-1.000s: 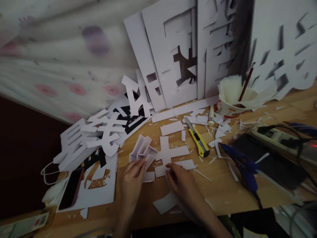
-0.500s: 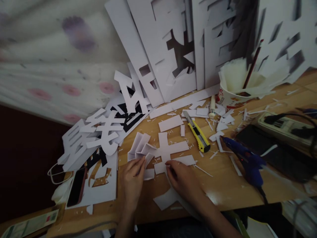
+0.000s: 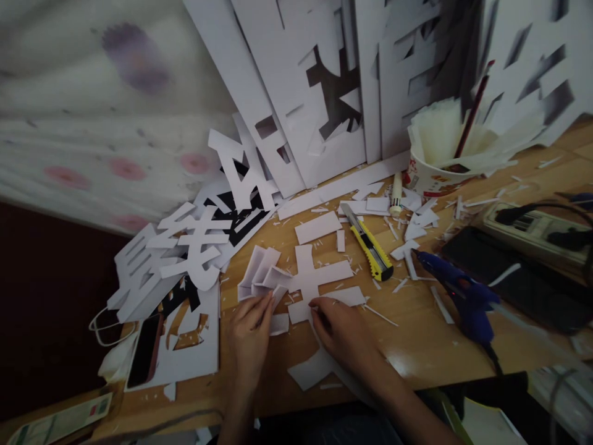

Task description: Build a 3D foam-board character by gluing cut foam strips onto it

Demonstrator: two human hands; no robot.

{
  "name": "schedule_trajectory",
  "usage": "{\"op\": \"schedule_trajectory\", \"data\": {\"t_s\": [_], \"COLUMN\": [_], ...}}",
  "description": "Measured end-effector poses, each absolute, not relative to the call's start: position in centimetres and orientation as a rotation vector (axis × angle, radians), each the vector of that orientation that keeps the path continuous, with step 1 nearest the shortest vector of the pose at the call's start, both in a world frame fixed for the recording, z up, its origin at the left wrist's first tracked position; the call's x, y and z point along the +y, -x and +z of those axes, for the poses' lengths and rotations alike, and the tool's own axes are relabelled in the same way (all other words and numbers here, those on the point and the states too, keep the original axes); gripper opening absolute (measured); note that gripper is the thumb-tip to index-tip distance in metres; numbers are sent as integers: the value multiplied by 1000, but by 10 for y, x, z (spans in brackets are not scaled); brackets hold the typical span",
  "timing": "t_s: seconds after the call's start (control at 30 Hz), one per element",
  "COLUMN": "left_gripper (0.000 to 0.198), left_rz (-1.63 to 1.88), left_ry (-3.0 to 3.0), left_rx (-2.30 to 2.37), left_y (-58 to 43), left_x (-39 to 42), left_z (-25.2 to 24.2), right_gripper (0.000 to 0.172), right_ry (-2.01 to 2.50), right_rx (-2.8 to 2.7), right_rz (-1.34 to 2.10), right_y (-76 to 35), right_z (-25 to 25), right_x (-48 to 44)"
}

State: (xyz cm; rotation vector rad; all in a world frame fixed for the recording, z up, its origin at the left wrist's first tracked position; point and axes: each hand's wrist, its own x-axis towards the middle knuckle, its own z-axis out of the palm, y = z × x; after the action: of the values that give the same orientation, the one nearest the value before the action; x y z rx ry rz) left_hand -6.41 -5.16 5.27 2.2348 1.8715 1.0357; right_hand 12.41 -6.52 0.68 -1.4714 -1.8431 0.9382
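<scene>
Folded white foam-board pieces point(image 3: 262, 272) stand in a zigzag on the table, left of centre. My left hand point(image 3: 250, 324) pinches the near end of this folded strip between thumb and fingertips. Beside it lies a flat white cut-out character point(image 3: 306, 278) with cross-like arms, its lower part running under my right hand point(image 3: 340, 327). The fingers of that hand are curled, thumb and forefinger closed on the cut-out's edge. Just above and to the right rests a yellow utility knife point(image 3: 370, 250) with its blade out.
A blue glue gun point(image 3: 458, 290) lies right, near a power strip point(image 3: 532, 225). Behind are a paper tub point(image 3: 433, 179) with glue sticks and a pencil, and upright cut white boards point(image 3: 296, 123). Stacked cut-out characters point(image 3: 194, 241) and a phone point(image 3: 144, 349) lie left. White scraps litter the wood.
The view has shifted slightly. Both hands and the white pieces they touch keep the same places and grip.
</scene>
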Motion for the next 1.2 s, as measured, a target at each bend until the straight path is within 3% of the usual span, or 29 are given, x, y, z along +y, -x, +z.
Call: {"op": "schedule_trajectory", "data": {"t_s": [1.2], "left_gripper": [14], "left_rz": [1040], "left_ry": [-2276], "left_rx": [1926], "left_y": [62], "left_x": [-52], "left_z": [53], "right_gripper": [20], "right_ry": [1456], "right_rx": [-1888], "right_rz": [874], "right_y": [-125], "right_z": [7], "right_x": [-63]}}
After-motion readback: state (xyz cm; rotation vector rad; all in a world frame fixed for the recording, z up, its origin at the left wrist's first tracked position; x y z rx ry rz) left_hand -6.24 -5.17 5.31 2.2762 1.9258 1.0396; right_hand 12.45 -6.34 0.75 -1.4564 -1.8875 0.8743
